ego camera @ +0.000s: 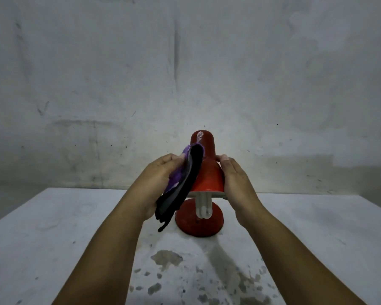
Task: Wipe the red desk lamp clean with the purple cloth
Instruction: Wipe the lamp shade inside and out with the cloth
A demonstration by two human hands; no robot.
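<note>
Cloth (180,183) in left hand (156,179) hides lamp (209,175) shade's left side.

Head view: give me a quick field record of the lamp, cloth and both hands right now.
lamp: red desk lamp upright on the table, shade opening towards the camera, white bulb showing
cloth: purple cloth, dark on one side, against the shade's left flank
left hand: left hand holds the cloth to the shade
right hand: right hand rests on the shade's right side, steadying it
table marks: dark stains near the front edge
</note>
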